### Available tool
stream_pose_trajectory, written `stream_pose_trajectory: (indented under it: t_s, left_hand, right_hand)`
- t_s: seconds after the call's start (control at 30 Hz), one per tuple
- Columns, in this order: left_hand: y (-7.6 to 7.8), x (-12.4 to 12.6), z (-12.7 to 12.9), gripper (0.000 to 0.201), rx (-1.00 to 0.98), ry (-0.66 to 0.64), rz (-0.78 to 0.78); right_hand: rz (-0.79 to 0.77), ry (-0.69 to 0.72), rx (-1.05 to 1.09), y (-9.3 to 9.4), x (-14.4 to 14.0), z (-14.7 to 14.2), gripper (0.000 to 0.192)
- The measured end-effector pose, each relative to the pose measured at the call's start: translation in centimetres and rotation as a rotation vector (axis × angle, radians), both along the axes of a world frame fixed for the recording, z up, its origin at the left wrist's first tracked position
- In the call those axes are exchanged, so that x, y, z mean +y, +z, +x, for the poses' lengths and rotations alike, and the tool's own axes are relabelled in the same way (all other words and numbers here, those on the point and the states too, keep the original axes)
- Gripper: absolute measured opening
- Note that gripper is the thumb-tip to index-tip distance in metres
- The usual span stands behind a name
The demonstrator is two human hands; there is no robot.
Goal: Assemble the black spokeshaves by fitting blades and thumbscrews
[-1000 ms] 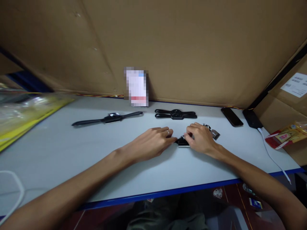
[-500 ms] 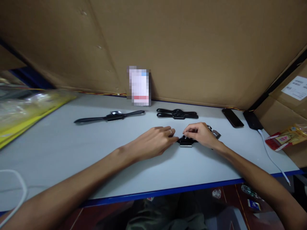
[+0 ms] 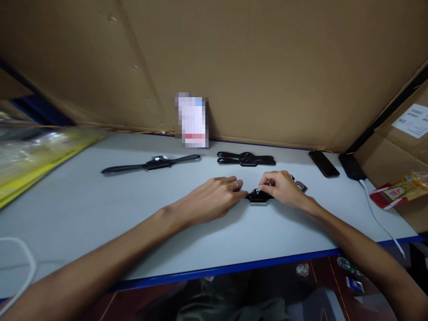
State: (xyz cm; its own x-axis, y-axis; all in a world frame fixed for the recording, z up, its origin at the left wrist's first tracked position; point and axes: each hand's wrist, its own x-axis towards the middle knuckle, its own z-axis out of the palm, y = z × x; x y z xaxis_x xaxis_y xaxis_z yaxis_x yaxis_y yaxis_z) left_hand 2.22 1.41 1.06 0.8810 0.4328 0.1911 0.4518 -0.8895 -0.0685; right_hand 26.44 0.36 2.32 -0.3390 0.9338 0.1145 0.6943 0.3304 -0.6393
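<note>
forearms (image 3: 143,238) converging, left hand (image 3: 222,196) palm-down, right hand (image 3: 282,189) curled

No legible text; label (image 3: 413,120) blurred

Compared with a second ago, your right hand (image 3: 282,188) has its thumb raised and bares more of the middle of the black tool (image 3: 258,197). Since half a second ago, your right fingertips (image 3: 262,187) are slightly lower, in close beside the shiny fitting (image 3: 257,191) on top. Your hand also hides more of the flat metal piece (image 3: 302,186) behind it than a second ago.
</note>
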Motion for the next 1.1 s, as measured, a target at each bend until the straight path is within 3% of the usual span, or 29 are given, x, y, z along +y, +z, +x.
stream_pose_trajectory:
  t_s: [0.13, 0.27, 0.53, 0.7, 0.83, 1.1]
  left_hand:
    - [-0.2, 0.1, -0.1, 0.028, -0.025, -0.007, -0.007]
    - [-0.2, 0.1, -0.1, 0.03, -0.025, -0.01, -0.007]
    - [0.1, -0.1, 0.0, 0.029, -0.016, -0.008, 0.015]
    - [0.4, -0.2, 0.2, 0.029, 0.057, 0.002, 0.055]
    - [0.3, -0.2, 0.1, 0.028, 0.02, -0.001, 0.026]
    - [0.1, -0.1, 0.0, 0.028, -0.001, -0.002, 0.011]
  right_hand:
    - [0.096, 0.05, -0.167, 0.6, -0.7, 0.1, 0.017]
    - [0.166, 0.092, -0.224, 0.0, -1.2, -0.1, 0.021]
    - [0.168, 0.101, -0.132, -0.6, -1.0, -0.7, 0.041]
    - [0.152, 0.049, 0.052, -0.2, -0.3, 0.2, 0.024]
    - [0.207, 0.081, -0.013, -0.6, 0.0, 0.7, 0.018]
    - [0.156, 0.104, -0.044, -0.2, -0.7, 0.1, 0.038]
